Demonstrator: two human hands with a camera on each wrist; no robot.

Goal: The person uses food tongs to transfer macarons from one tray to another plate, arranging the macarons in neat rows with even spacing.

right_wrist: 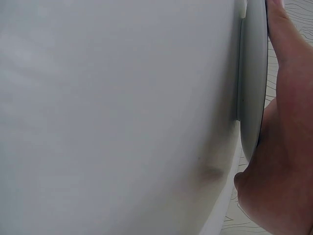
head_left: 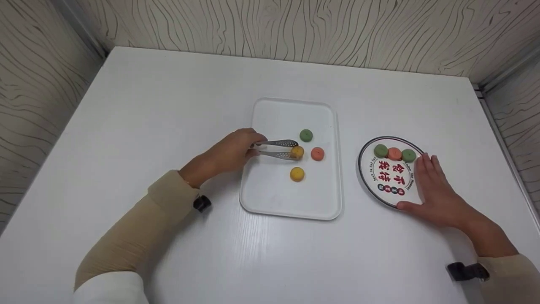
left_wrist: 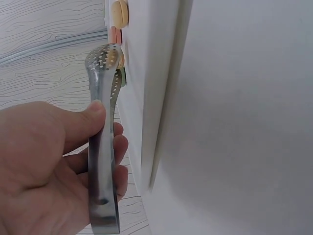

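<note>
My left hand (head_left: pixel 234 151) holds metal tongs (left_wrist: pixel 101 142) between thumb and fingers, over the white tray (head_left: pixel 270 194). The perforated tips of the tongs stand apart on either side of a yellow macaron (head_left: pixel 298 151); whether they touch it I cannot tell. Around it on the tray lie a green macaron (head_left: pixel 306 135), a pink macaron (head_left: pixel 317 153) and a second yellow macaron (head_left: pixel 297 174). My right hand (head_left: pixel 436 198) rests with straight fingers against the right rim of a round plate (head_left: pixel 371 185), its thumb at the near edge.
A row on the plate's far part has a green macaron (head_left: pixel 380 151), a pink macaron (head_left: pixel 395 153) and another green macaron (head_left: pixel 408 155). Tray and plate stand on a white table (head_left: pixel 177 97), with wood-patterned panels (head_left: pixel 295 29) behind and at the sides.
</note>
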